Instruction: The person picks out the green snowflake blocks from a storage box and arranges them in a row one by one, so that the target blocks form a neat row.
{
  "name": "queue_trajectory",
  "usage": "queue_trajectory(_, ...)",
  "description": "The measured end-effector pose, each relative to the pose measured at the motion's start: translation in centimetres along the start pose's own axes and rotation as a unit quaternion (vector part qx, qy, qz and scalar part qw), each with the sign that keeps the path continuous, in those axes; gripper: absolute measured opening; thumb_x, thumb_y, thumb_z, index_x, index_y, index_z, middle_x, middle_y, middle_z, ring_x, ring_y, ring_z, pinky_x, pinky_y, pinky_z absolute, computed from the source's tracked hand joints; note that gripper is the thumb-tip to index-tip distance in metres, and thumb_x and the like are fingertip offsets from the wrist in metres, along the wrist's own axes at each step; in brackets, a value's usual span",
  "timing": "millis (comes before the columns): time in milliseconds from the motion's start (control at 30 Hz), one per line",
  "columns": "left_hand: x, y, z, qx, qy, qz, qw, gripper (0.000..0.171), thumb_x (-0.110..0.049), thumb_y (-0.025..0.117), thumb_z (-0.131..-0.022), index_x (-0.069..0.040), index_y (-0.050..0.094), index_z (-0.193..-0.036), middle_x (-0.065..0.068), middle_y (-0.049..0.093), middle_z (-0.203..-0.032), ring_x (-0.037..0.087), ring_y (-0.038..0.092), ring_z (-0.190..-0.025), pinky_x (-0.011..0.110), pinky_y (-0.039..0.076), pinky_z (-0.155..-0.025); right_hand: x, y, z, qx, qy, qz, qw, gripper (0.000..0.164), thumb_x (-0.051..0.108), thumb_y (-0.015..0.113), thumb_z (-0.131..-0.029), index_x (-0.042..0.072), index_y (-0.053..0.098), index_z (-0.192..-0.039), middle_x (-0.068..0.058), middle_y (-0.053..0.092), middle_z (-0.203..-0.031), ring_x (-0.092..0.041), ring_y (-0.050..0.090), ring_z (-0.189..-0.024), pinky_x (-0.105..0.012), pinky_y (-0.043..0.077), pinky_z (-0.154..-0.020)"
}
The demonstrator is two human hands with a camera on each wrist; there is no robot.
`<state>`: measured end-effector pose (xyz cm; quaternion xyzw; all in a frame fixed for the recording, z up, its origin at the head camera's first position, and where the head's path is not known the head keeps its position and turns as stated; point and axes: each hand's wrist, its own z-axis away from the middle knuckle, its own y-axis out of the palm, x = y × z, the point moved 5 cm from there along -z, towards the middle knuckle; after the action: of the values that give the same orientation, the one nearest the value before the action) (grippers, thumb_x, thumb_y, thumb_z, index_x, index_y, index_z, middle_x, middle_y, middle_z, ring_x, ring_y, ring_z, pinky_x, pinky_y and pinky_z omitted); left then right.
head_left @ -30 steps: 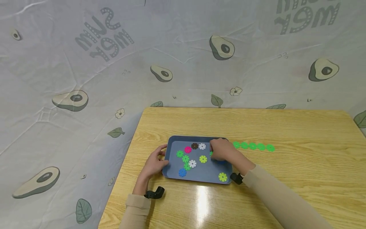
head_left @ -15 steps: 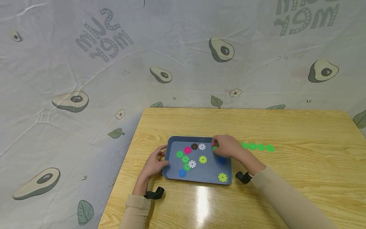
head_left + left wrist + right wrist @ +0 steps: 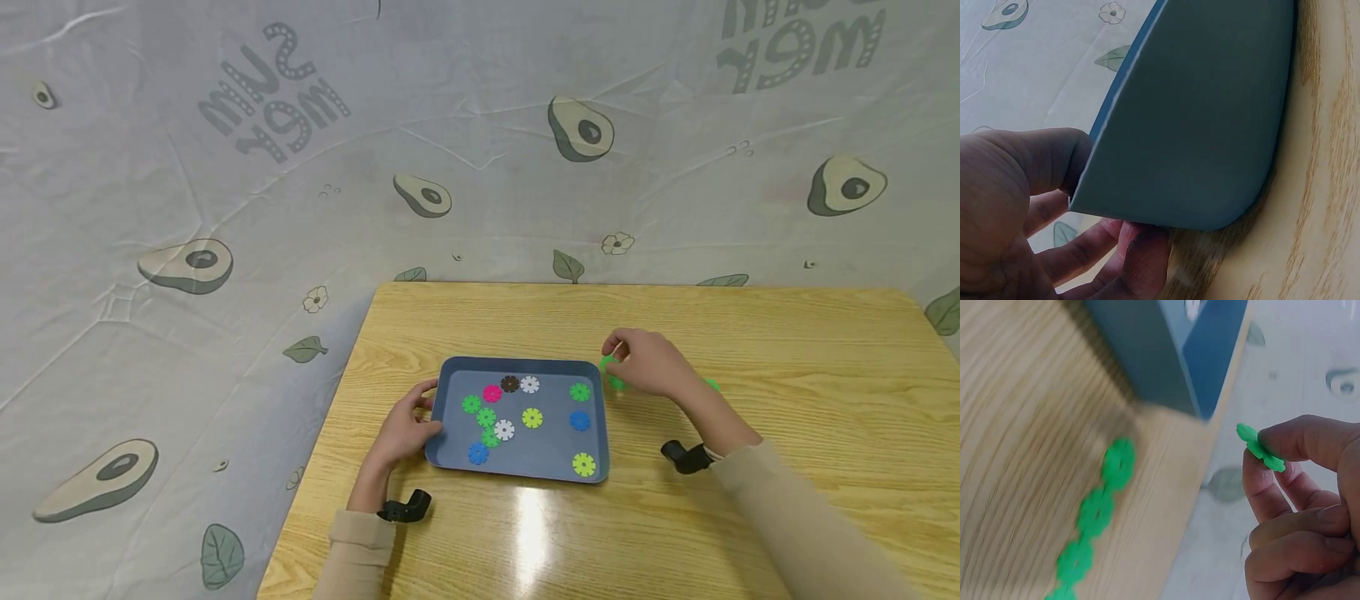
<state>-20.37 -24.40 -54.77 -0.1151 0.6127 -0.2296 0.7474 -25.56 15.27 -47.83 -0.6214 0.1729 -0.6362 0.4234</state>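
My left hand [image 3: 406, 426] grips the left wall of a blue-grey tray [image 3: 517, 473], thumb over the rim and fingers against the outside, as the left wrist view [image 3: 1047, 206] shows. Between thumb and fingertips, my right hand [image 3: 651, 363] pinches a green notched plastic disc [image 3: 1261, 447], held tilted just past the tray's right edge. On the table below it runs a row of matching green discs [image 3: 1095, 512], mostly hidden by the hand in the head view. Loose in the tray lie green discs [image 3: 580, 392], blue [image 3: 580, 421], yellow-green [image 3: 532, 418], white [image 3: 529, 384], pink [image 3: 492, 393] and brown ones [image 3: 510, 384].
The wooden table [image 3: 810, 367] extends far to the right of the tray. Behind it and to the left hangs a pale cloth [image 3: 480, 150] printed with avocados and leaves. Each wrist wears a small black camera mount [image 3: 406, 506].
My right hand has lifted a green disc out of the tray's right side and carried it right, over the tray wall to the row's left end. The left hand has stayed put.
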Motion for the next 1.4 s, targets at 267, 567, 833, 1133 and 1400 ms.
queue_trajectory(267, 0.0, 0.0, 0.0, 0.001, -0.002, -0.002, 1.0, 0.073, 0.005, 0.069, -0.086, -0.015, 0.051, -0.153, 0.02, 0.06, -0.12, 0.024, 0.059, -0.071, 0.036, 0.051, -0.066, -4.7, -2.9, 1.8, -0.028, 0.034, -0.011, 0.999, 0.024, 0.02, 0.065, -0.098, 0.003, 0.066, -0.115, -0.016, 0.067, -0.103, -0.027, 0.061, -0.08, -0.041, 0.047, -0.066)
queue_trajectory(567, 0.0, 0.1, 0.0, 0.002, -0.001, -0.005, 1.0, 0.073, 0.005, 0.069, -0.086, -0.015, 0.051, -0.154, 0.02, 0.06, -0.12, 0.025, 0.059, -0.073, 0.036, 0.051, -0.066, -9.5, -4.6, 3.8, -0.049, 0.065, -0.003, 0.997, 0.031, 0.024, 0.063, -0.1, 0.0, 0.064, -0.12, -0.02, 0.065, -0.107, -0.028, 0.06, -0.08, -0.038, 0.045, -0.063)
queue_trajectory(833, -0.1, 0.1, 0.0, 0.001, 0.003, -0.001, 1.0, 0.073, 0.005, 0.069, -0.085, -0.014, 0.051, -0.153, 0.021, 0.06, -0.119, 0.025, 0.059, -0.073, 0.036, 0.051, -0.065, -12.9, -5.0, 5.7, -0.057, 0.101, -0.005, 0.993, 0.037, 0.026, 0.06, -0.102, -0.004, 0.061, -0.123, -0.027, 0.064, -0.112, -0.035, 0.062, -0.089, -0.038, 0.047, -0.063)
queue_trajectory(1133, 0.2, 0.1, -0.1, -0.002, 0.001, -0.005, 1.0, 0.072, 0.005, 0.07, -0.086, -0.015, 0.052, -0.153, 0.02, 0.061, -0.119, 0.026, 0.06, -0.077, 0.036, 0.052, -0.066, -16.1, -4.9, 7.1, -0.07, 0.129, -0.012, 0.989, 0.043, 0.027, 0.06, -0.103, -0.01, 0.059, -0.124, -0.032, 0.064, -0.112, -0.042, 0.062, -0.094, -0.039, 0.047, -0.065)
queue_trajectory(1400, 0.2, 0.2, -0.1, -0.001, 0.001, -0.008, 1.0, 0.072, 0.005, 0.07, -0.086, -0.015, 0.052, -0.153, 0.019, 0.061, -0.118, 0.026, 0.059, -0.075, 0.036, 0.051, -0.066, -17.0, -4.2, 7.6, -0.055, 0.142, -0.021, 0.988, 0.044, 0.028, 0.06, -0.103, -0.011, 0.059, -0.123, -0.028, 0.063, -0.109, -0.042, 0.061, -0.096, -0.042, 0.048, -0.068)
